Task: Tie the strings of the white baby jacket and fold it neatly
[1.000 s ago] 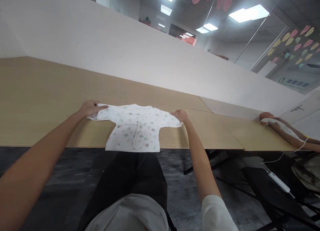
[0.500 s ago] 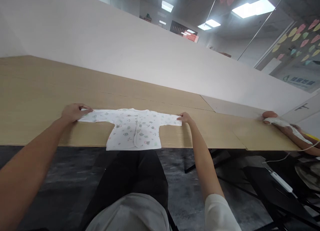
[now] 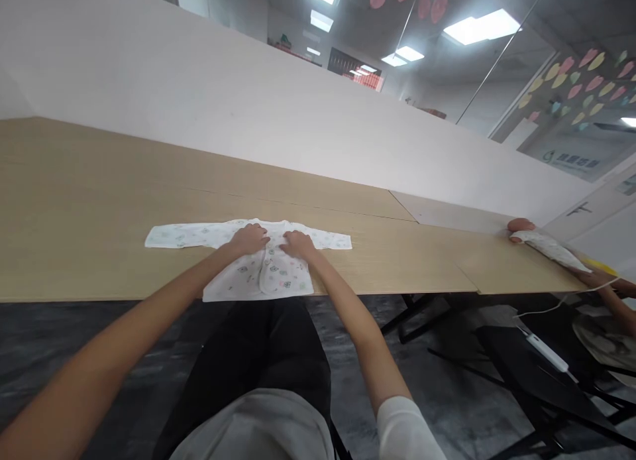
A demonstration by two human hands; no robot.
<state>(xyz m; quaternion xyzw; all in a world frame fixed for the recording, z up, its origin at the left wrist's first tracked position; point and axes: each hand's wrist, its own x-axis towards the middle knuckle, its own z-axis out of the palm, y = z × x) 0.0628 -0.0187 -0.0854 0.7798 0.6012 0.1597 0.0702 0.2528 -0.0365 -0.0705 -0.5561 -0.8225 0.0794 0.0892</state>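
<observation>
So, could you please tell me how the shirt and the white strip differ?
The shirt is printed; the strip looks plain. The shirt is broad, the strip narrow. The shirt is spread on the table under the left hand and right hand, while the strip lies on the chair, untouched. Both are mostly white.

Pale wood-toned table [image 3: 99,188]: white printed shirt [image 3: 278,269] spread flat at near edge; doll [image 3: 521,225] far right.

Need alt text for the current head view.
A person's left hand and right hand are on a white printed baby top, its sleeves spread on a wood-toned table. At far right, another person's arm is beside a doll-like figure.
</observation>
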